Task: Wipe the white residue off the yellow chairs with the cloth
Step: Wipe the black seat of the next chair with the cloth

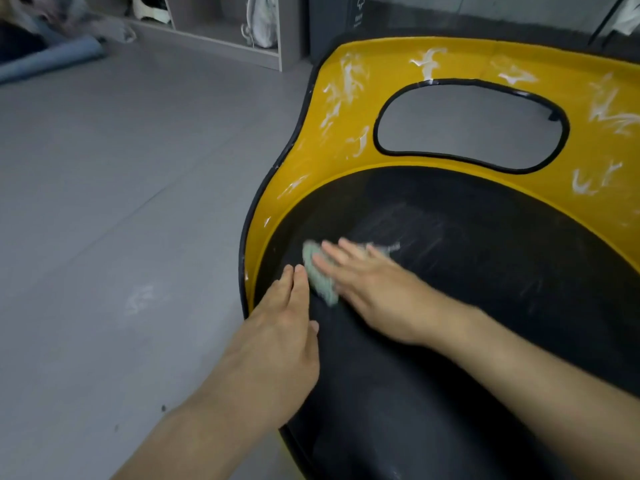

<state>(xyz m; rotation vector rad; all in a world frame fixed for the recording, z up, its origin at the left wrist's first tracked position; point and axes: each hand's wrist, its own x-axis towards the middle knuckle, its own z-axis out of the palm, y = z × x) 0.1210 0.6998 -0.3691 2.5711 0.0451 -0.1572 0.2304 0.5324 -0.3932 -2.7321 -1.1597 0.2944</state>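
Grey floor tiles (121, 202) spread to the left of the yellow chair (346, 161). Nearest me, my left grip (287, 327) lies flat, fingers straight, on the left edge of the chair's black seat (485, 271) and has hold of nothing. Just beyond it, my right grip (367, 282) presses flat, fingers straight, on the pale green cloth (320, 275) on that seat. White residue (346, 81) streaks the chair's yellow back. Beyond the chair's left side, an open shelf unit (214, 41) holds a pale bag (261, 22) in one compartment.
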